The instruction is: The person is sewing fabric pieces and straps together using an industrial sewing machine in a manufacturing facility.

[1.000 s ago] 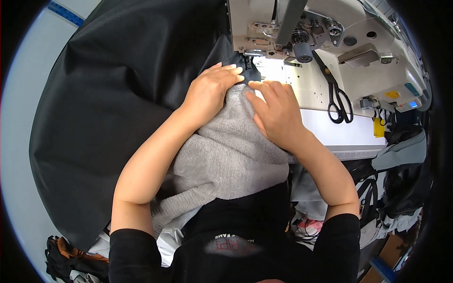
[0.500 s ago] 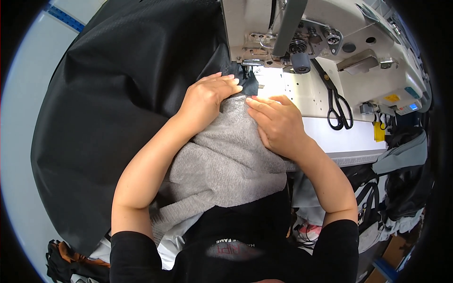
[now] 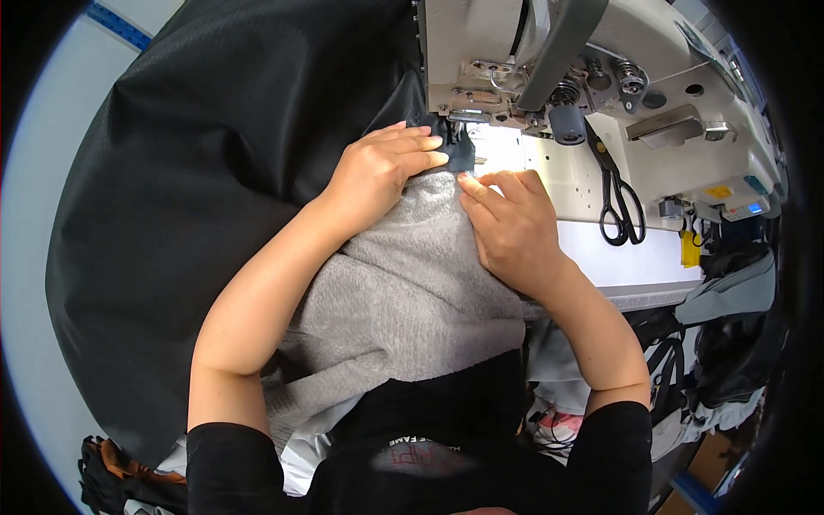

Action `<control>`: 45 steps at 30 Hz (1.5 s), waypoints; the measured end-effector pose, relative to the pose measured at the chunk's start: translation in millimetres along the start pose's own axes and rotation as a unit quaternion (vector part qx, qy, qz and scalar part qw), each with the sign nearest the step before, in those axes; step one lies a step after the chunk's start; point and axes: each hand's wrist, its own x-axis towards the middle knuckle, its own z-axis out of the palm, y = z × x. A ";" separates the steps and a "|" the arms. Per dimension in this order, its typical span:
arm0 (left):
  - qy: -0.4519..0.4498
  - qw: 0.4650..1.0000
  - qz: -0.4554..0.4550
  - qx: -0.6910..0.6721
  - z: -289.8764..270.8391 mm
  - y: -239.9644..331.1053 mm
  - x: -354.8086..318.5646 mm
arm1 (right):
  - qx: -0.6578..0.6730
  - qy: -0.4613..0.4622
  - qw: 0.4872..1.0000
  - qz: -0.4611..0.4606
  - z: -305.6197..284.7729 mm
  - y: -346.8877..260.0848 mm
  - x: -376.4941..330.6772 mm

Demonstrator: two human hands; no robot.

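Note:
A sewing machine (image 3: 468, 73) stands ahead of me, with the presser foot (image 3: 457, 130) down at the edge of the dark cloth. My left hand (image 3: 371, 176) lies over the seam just left of the foot, fingers stretched out and pressing on the material. Close by on the right, my right hand (image 3: 519, 227) pinches the edge of the grey textured fabric (image 3: 408, 296), its fingers partly curled. This fabric runs from the foot down towards my lap. Large black smooth fabric (image 3: 180, 215) spreads out on the left, joining the grey piece near the needle. The needle tip is hard to make out.
Black scissors (image 3: 622, 210) lie on the machine bed to the right. Below them is the white table edge (image 3: 627, 257). Bags and cloth pieces (image 3: 730, 343) are heaped at the right, and more dark cloth (image 3: 129, 472) lies at the lower left.
The machine and scissors appear shifted slightly right and down in the view. Both hands stay by the foot; the right hand's fingers are a little more bent.

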 end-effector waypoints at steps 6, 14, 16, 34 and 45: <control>0.008 1.000 0.015 0.021 4.9 -3.1 4.1 | -0.019 -0.018 1.000 0.016 -0.1 1.1 -1.2; 0.000 0.997 0.031 0.067 5.6 -5.6 11.6 | -0.006 -0.071 0.997 0.042 -4.9 -4.1 2.0; -0.005 0.997 0.026 0.075 4.1 -5.6 12.6 | 0.000 -0.072 0.997 0.033 -1.4 -2.5 0.7; 0.017 0.995 -0.070 0.064 -33.9 -4.4 30.5 | 0.026 -0.100 0.994 0.036 19.7 -24.5 9.4; 0.085 0.977 -0.128 0.151 -9.8 87.4 -1.5 | 0.037 -0.190 0.976 0.101 42.4 -37.7 22.1</control>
